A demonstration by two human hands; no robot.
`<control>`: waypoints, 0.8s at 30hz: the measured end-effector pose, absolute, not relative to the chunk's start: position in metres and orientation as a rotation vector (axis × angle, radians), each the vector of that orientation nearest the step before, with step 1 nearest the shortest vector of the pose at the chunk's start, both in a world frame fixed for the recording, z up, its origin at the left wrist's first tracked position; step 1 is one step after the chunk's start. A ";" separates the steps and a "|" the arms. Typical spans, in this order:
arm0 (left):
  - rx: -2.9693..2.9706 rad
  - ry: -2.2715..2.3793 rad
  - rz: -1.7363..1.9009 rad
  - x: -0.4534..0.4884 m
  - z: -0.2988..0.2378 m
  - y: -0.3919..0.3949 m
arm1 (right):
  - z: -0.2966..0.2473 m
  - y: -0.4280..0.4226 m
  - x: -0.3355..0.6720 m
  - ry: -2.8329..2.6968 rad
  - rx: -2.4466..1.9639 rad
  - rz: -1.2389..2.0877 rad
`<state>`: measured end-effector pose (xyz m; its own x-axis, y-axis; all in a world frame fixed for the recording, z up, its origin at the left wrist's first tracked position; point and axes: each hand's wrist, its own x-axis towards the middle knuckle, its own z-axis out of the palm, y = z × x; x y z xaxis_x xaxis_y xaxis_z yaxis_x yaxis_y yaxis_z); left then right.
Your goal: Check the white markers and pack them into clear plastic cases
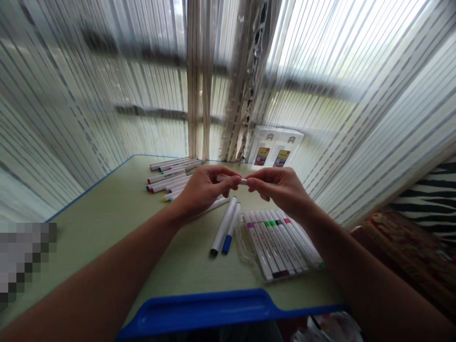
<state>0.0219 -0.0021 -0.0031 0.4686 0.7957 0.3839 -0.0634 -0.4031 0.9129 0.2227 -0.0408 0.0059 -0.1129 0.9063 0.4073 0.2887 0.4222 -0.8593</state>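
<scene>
Blue rim (199, 308) fronts a clear case (245, 251) of markers (274, 242); left hand (203, 190) and right hand (281, 187) pinch one white marker (243, 181).

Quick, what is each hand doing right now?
Left hand: closed around a white marker.
Right hand: closed, pinching the same marker's tip.

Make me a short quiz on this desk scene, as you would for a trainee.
1. True or false: the left hand and the right hand hold one white marker between them above the green table.
2. The two loose markers lying left of the clear case have ends coloured: A red and yellow; B black and blue; C both green.
3. Fill in: the row of markers with purple, green and pink bands lies in the ____.
Key: 1 true; 2 B; 3 clear case.
</scene>
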 end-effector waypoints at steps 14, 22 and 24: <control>1.627 0.631 1.159 0.021 -0.005 0.002 | 0.004 -0.038 0.227 -1.570 -1.079 0.793; 1.528 0.613 1.184 0.021 -0.007 0.005 | 0.003 -0.037 0.229 -1.494 -0.951 0.952; 1.486 0.607 1.195 0.021 -0.008 0.006 | 0.005 -0.037 0.229 -1.468 -0.917 0.993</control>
<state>0.0210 0.0061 -0.0076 0.3645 0.8619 0.3525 -0.2239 -0.2864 0.9316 0.2294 -0.0369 0.0045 -0.1137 0.9308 0.3475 0.0237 0.3522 -0.9356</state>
